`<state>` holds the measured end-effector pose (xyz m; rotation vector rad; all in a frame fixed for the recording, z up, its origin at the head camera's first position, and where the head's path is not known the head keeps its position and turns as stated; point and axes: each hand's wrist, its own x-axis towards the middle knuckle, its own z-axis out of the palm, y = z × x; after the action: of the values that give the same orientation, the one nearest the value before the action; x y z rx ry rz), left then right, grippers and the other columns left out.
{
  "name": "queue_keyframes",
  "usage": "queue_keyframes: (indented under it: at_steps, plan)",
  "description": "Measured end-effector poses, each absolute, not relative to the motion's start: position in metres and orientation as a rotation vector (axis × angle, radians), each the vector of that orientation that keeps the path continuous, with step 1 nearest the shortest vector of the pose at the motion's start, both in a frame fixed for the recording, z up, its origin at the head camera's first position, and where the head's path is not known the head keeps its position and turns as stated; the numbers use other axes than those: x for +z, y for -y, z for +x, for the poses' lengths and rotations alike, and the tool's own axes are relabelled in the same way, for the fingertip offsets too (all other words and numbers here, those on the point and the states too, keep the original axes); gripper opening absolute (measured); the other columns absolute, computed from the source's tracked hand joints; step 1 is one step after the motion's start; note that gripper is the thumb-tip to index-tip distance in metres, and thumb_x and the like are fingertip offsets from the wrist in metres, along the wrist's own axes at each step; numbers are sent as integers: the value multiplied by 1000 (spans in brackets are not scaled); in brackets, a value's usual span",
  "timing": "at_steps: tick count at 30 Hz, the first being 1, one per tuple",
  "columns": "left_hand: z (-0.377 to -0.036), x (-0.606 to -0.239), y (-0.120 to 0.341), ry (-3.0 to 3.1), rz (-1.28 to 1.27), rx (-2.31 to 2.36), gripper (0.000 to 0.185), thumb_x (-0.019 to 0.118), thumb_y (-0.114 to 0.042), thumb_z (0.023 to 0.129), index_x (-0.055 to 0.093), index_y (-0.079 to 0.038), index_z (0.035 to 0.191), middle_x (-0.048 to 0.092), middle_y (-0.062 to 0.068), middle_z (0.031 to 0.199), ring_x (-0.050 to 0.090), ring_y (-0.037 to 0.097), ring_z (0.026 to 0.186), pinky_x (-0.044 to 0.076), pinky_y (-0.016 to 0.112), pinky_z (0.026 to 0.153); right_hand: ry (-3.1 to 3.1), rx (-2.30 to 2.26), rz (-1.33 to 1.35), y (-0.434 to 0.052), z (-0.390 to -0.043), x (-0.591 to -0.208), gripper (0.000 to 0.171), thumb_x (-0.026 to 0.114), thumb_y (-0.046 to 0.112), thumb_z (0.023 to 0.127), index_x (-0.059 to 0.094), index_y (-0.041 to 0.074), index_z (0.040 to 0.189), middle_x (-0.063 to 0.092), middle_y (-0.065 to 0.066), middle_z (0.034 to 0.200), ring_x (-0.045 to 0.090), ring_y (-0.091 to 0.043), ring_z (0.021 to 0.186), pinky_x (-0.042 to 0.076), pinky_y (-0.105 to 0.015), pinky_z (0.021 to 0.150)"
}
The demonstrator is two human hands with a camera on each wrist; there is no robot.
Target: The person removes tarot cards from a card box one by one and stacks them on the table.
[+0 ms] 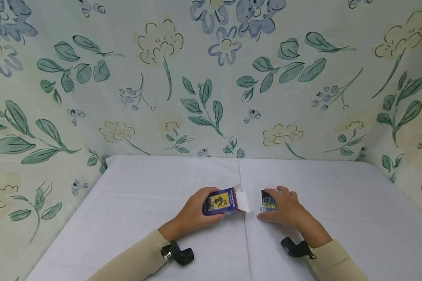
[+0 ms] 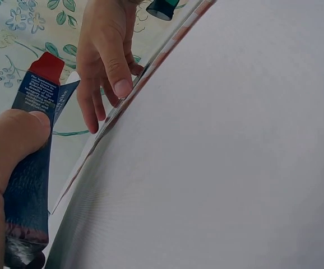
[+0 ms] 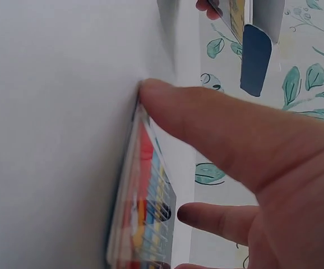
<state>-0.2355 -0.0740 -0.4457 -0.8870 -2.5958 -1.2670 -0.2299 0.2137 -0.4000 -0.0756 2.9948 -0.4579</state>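
Two hands work at the near middle of a white-covered table [image 1: 144, 187], backed by a flowered cloth [image 1: 211, 78]. The left hand [image 1: 193, 212] curls its fingers round a blue card box [image 1: 220, 201], pinning it flat so its open flap [image 1: 245, 201] faces three o'clock; the box's long axis runs nine to three. Just beside the flap, at three o'clock, the right hand [image 1: 285, 208] clamps thumb and fingers on a stack of cards [image 1: 267, 201], pressing it to the table, probably squaring the edges. The mouth points at the stack.

box [image 1: 220, 201]: print too small to read | deck [image 1: 268, 201]: far side under right hand [image 1: 285, 208]
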Motion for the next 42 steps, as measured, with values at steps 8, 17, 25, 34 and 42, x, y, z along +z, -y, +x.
queue_keyframes:
  at_steps: [8, 17, 25, 34, 42]
  plan:
    - [-236, -446, 74, 2593, -883, -1254, 71, 73, -52, 79, 45, -21, 136, 53, -8, 125, 51, 6, 107, 47, 32, 91, -2996, -488, -107, -215, -229, -397, 77, 82, 41, 70, 53, 9, 134, 36, -31, 139, 36, -49, 116, 47, -64, 79]
    - [-237, -449, 74, 2597, -895, -1231, 70, 74, -48, 81, 43, -20, 137, 53, -4, 126, 52, 9, 108, 47, 32, 92, -3005, -496, -96, -216, -230, -396, 77, 82, 45, 70, 55, 11, 133, 37, -32, 137, 38, -49, 114, 48, -63, 77]
    - [-238, -448, 74, 2590, -906, -1236, 71, 71, -53, 81, 43, -20, 137, 53, -4, 126, 52, 9, 108, 47, 32, 92, -3017, -489, -36, -214, -230, -398, 82, 82, 46, 69, 51, 10, 136, 33, -32, 140, 34, -51, 119, 47, -66, 78]
    - [-237, -448, 74, 2584, -900, -1238, 71, 73, -51, 80, 44, -20, 137, 53, -6, 126, 51, 8, 107, 47, 32, 92, -3010, -522, -21, -214, -231, -399, 78, 82, 38, 72, 50, 8, 136, 33, -31, 139, 35, -50, 117, 48, -63, 78]
    - [-236, -447, 74, 2599, -883, -1257, 71, 73, -53, 79, 45, -20, 136, 53, -7, 125, 51, 7, 108, 47, 32, 92, -2984, -516, -76, -217, -231, -397, 88, 85, 45, 66, 48, 12, 139, 29, -31, 142, 34, -51, 118, 47, -65, 78]
